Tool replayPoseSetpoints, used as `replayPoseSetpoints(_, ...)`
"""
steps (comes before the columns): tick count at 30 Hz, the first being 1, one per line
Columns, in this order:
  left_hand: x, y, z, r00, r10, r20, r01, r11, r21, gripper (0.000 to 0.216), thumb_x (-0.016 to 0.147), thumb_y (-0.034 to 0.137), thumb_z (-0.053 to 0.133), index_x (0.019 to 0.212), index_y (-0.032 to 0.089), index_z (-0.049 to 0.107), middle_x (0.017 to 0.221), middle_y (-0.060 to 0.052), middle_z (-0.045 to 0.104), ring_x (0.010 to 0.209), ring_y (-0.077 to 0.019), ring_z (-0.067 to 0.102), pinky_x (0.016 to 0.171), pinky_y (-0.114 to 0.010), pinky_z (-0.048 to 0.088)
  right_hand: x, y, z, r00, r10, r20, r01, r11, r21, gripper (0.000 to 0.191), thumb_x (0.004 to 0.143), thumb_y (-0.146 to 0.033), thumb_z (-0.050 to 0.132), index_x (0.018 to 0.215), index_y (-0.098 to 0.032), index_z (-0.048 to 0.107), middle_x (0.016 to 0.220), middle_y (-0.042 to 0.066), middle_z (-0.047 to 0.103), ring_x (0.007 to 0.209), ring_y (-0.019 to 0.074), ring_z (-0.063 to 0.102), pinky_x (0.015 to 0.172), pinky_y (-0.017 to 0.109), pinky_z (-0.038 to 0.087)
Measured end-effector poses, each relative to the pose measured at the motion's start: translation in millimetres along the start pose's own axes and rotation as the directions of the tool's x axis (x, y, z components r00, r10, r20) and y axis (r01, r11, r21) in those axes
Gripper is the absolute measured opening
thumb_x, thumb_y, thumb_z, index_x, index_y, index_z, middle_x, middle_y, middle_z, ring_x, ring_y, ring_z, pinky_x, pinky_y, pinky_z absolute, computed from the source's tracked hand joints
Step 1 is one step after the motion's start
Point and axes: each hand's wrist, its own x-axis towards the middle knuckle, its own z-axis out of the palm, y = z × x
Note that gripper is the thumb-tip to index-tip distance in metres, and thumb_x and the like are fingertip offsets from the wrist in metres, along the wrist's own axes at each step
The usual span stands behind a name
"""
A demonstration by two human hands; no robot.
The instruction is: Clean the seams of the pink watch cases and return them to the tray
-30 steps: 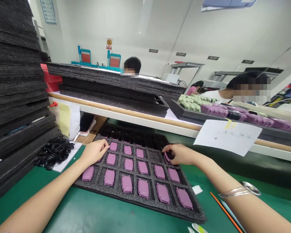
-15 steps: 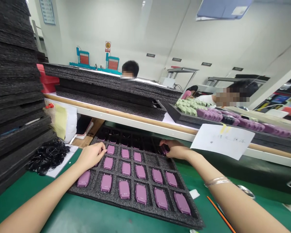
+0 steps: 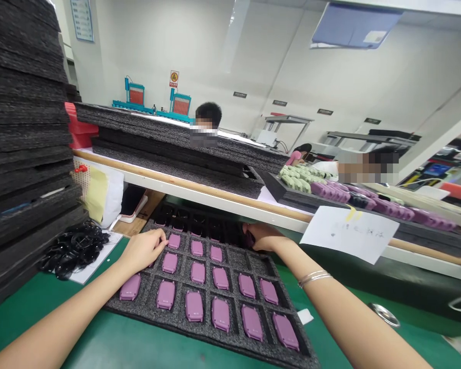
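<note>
A black foam tray [image 3: 200, 325] lies on the green mat, its pockets holding several purple watch-like cases [image 3: 194, 306]. Black, glossy pieces [image 3: 197, 225] fill the far row, partly in shadow under the shelf. My left hand [image 3: 145, 249] rests over the tray's left side, fingers curled together beside a purple case [image 3: 174, 241]; whatever its fingers may hold is hidden. At the tray's far right, my right hand [image 3: 264, 237] reaches under the shelf edge. Its fingers are closed around a dark-faced purple case [image 3: 250, 239], mostly hidden by the hand and shadow.
Foam trays [image 3: 26, 118] are stacked high on the left, beside a pile of black glossy parts [image 3: 77, 247]. A shelf [image 3: 200, 192] crosses above the tray's far edge, with a hanging paper [image 3: 349, 233]. Green and purple parts [image 3: 330, 190] sit on it. Other people are beyond.
My right hand has moved a little left along the far row with the case. My left hand stays at the tray's left side. The view has shifted slightly.
</note>
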Motion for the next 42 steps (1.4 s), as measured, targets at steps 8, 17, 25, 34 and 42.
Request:
replayPoseSetpoints(8,-1,2,-2,1.0,0.0,-0.004,0.0,1.0,-0.001,0.02,0.096,0.034,0.045,0.092,0.023,0.062,0.076,0.0,0.069,0.073,-0.021,0.066,0.065,-0.028,0.038,22,-32,-5,0.994,-0.105,0.015,0.103,0.993,0.064,0.035,0.097,-0.036,0.061,0.127,-0.018,0.059,0.129,0.01,0.062,0.109,0.0222,0.065,0.091,0.044,0.056)
replayPoseSetpoints(17,0,2,-3,1.0,-0.004,-0.011,0.004,1.0,-0.01,0.02,0.096,0.034,0.047,0.09,0.023,0.062,0.076,0.0,0.068,0.075,-0.0197,0.066,0.067,-0.028,0.041,31,-38,4,0.999,-0.007,-0.031,0.012,0.986,0.165,0.035,0.097,-0.036,0.062,0.126,-0.018,0.06,0.127,0.009,0.063,0.108,0.022,0.065,0.09,0.043,0.057)
replayPoseSetpoints(25,0,-2,-5,1.0,-0.016,-0.021,0.013,0.994,-0.108,0.018,0.094,0.032,0.054,0.09,0.018,0.064,0.073,0.001,0.062,0.07,-0.0164,0.059,0.073,-0.031,0.046,-56,-52,27,0.874,0.087,-0.478,0.133,0.903,0.408,0.038,0.093,-0.036,0.067,0.125,-0.018,0.059,0.121,0.008,0.067,0.103,0.0219,0.068,0.091,0.042,0.057)
replayPoseSetpoints(34,-43,76,-6,0.995,0.094,0.044,-0.049,0.794,-0.607,0.04,0.096,0.052,0.044,0.11,0.017,0.059,0.098,-0.008,0.067,0.084,-0.0177,0.064,0.075,-0.029,0.052,-185,-120,100,0.554,0.032,-0.832,0.627,0.642,0.441,0.053,0.079,-0.031,0.075,0.125,-0.026,0.05,0.112,0.004,0.074,0.099,0.0202,0.075,0.087,0.03,0.062)
replayPoseSetpoints(42,-123,159,24,0.783,0.348,0.515,0.516,0.098,-0.851,0.079,0.084,0.079,0.047,0.134,0.019,0.056,0.117,-0.013,0.067,0.101,-0.0244,0.067,0.1,-0.047,0.049,-204,-127,121,0.467,0.054,-0.883,0.73,0.54,0.419,0.053,0.077,-0.033,0.08,0.124,-0.027,0.056,0.11,0.005,0.076,0.1,0.0221,0.076,0.09,0.031,0.063)
